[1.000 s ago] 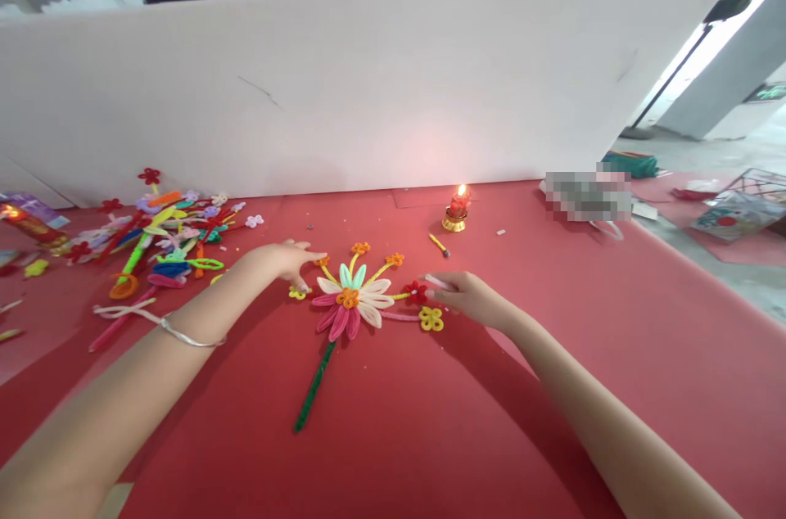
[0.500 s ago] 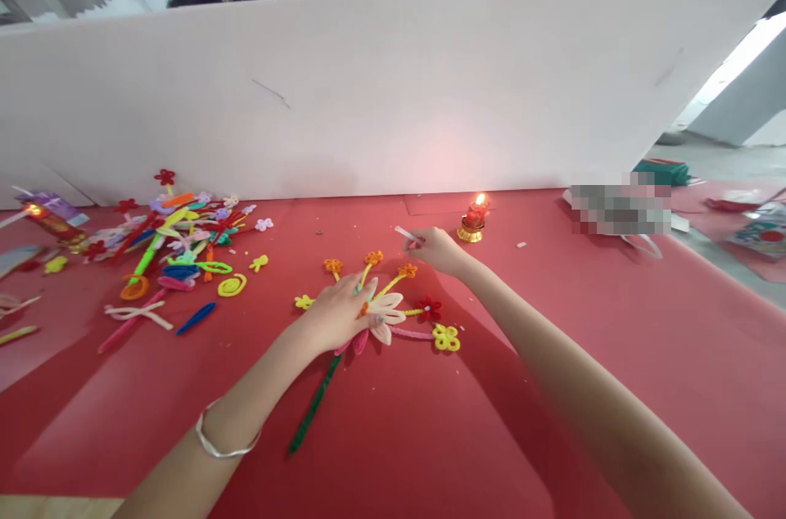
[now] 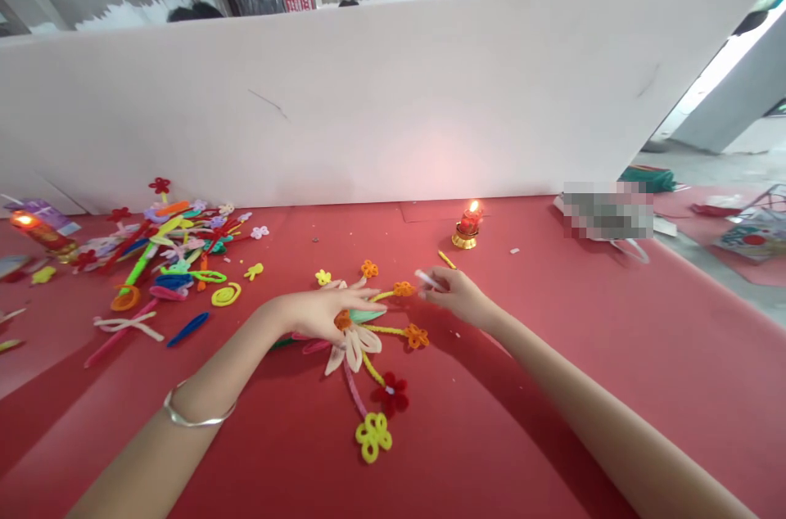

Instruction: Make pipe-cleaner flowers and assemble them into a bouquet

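Observation:
A pipe-cleaner flower (image 3: pixel 354 347) lies on the red table, with cream petals, an orange centre and several stalks tipped with small blossoms. My left hand (image 3: pixel 325 313) rests over its middle, fingers stretched out and spread, hiding part of the petals and stem. Between the pinched fingers of my right hand (image 3: pixel 463 298) is a short whitish glue stick (image 3: pixel 430 281), its end pointing up and left. That hand is just right of an orange blossom (image 3: pixel 404 289). Behind it lies a short yellow pipe-cleaner piece (image 3: pixel 447 259).
A lit red candle (image 3: pixel 468 224) on a gold base stands beyond my right hand. At left is a heap of coloured pipe-cleaner shapes (image 3: pixel 178 245), with another lit candle (image 3: pixel 42 234) beside it. A white panel (image 3: pixel 344 110) closes off the back. A blurred-out item (image 3: pixel 607 212) lies at right.
The flower has turned clockwise under my left hand, so its stem points left and the yellow and red blossoms face me. My right hand has come nearer and rightward with the glue stick, uncovering the yellow piece.

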Demonstrator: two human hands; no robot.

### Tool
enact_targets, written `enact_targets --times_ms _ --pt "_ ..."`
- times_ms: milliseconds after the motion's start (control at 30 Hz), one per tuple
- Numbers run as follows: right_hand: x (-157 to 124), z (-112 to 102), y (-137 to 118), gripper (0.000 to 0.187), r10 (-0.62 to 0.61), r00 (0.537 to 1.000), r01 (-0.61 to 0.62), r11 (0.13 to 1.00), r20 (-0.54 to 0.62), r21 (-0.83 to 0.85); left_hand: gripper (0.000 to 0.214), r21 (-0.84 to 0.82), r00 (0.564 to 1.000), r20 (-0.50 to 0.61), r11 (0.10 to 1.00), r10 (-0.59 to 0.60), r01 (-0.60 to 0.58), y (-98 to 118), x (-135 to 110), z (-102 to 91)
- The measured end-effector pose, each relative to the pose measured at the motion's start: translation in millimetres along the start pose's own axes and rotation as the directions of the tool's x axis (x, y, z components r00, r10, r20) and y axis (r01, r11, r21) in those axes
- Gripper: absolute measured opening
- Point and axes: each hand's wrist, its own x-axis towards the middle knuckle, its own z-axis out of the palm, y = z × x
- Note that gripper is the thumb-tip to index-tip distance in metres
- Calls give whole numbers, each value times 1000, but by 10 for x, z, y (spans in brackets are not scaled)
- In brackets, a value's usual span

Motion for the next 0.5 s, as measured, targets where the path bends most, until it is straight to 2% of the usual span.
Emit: enact_targets --times_ms 67,100,167,200,233,300,367,500 --pt "-93 32 -21 21 7 995 -11 999 -98 -38 66 -88 988 -146 995 -47 34 48 -19 -7" --pt "-128 54 -34 22 -10 994 3 998 -107 -65 63 -113 962 -252 990 -106 80 64 -7 27" --pt "-177 99 -61 20 -77 994 67 990 -83 -120 60 -99 859 -443 966 -257 238 71 59 162" --pt "-191 118 -72 20 -110 992 100 984 -61 -147 61 -53 820 -482 944 -309 324 60 106 252" --pt "-198 134 -81 19 -130 991 122 978 -36 -171 65 11 807 -499 929 -316 371 42 154 347" --pt "-201 153 -88 23 -121 992 123 971 21 -205 69 96 823 -476 913 -309 397 -2 239 520" --pt "-193 153 -84 40 -83 994 97 969 68 -229 71 141 823 -476 898 -308 418 -37 289 636" --pt "-185 125 -91 64 -10 991 46 965 137 -259 72 184 812 -505 882 -293 433 -46 304 696"
